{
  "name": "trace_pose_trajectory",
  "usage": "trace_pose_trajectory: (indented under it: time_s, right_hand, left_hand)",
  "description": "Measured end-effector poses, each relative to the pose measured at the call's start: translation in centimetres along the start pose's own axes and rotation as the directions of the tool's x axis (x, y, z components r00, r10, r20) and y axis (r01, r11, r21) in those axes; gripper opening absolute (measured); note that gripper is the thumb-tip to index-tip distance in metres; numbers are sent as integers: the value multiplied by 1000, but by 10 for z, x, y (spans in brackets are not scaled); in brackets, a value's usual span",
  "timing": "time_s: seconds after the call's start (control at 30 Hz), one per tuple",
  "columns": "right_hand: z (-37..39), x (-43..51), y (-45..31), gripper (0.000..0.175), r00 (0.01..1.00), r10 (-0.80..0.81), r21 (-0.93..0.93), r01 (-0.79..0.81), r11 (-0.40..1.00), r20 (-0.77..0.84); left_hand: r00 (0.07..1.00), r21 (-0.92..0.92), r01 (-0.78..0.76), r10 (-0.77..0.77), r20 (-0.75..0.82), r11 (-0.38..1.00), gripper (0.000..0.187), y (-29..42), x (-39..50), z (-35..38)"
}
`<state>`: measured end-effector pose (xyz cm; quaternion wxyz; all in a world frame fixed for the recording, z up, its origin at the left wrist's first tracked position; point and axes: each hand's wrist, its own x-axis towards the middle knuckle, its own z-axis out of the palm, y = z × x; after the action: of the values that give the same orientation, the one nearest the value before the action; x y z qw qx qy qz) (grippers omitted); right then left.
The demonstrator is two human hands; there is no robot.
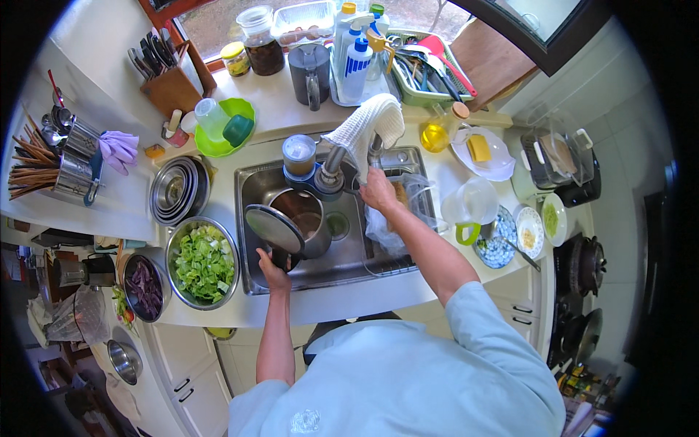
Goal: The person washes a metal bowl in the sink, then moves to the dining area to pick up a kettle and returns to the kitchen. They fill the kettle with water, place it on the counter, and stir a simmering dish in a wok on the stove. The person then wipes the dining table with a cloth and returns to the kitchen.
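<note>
My left hand [276, 269] grips a round pan lid or shallow pan [274, 229] by its black handle, tilted over the left basin of the steel sink [251, 281]. Beneath it is a deep steel pot [317, 232]. My right hand [378, 190] is at the faucet, by the lower end of a white knitted cloth [367, 121] draped over the spout; its fingers are partly hidden, so its hold cannot be told. A faucet-mounted filter [299, 157] stands over the basin. Clear plastic bags [382, 226] lie in the right basin.
Left of the sink are a steel bowl of chopped greens [202, 263], a bowl of purple leaves [143, 287] and nested steel bowls [177, 188]. On the right are an oil bottle [435, 136], a plastic jug [471, 202] and a blue-patterned bowl [496, 240]. Bottles [355, 71] stand behind.
</note>
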<state>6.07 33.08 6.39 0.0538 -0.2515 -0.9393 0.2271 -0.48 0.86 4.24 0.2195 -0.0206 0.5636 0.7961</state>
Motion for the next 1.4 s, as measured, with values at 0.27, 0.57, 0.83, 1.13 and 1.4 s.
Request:
trace_pose_trajectory:
  time_s: [0.27, 0.57, 0.83, 1.13, 1.4]
  right_hand:
    - [-1, -10, -7, 50, 1000, 10, -54, -11, 998, -14]
    - [-2, -8, -19, 51, 993, -12, 443, 64, 894, -118]
    - [-37, -60, -87, 41, 994, -18, 935, -111, -336, 111]
    - [-15, -63, -91, 40, 998, 52, 955, -20, -295, 37]
    - [-4, -23, -37, 54, 956, 192, 559, -36, 828, -223]
  left_hand:
    - [1000, -23, 15, -15, 15, 1000, 64, -4, 10, 1]
    - [1000, 27, -3, 2, 16, 1000, 66, 1, 12, -6]
    - [1000, 48, -8, 9, -20, 999, 66, 3, 16, -14]
    - [993, 14, 51, -49, -109, 999, 67, 9, 17, -7]
    - [999, 66, 44, -42, -33, 997, 67, -6, 34, -8]
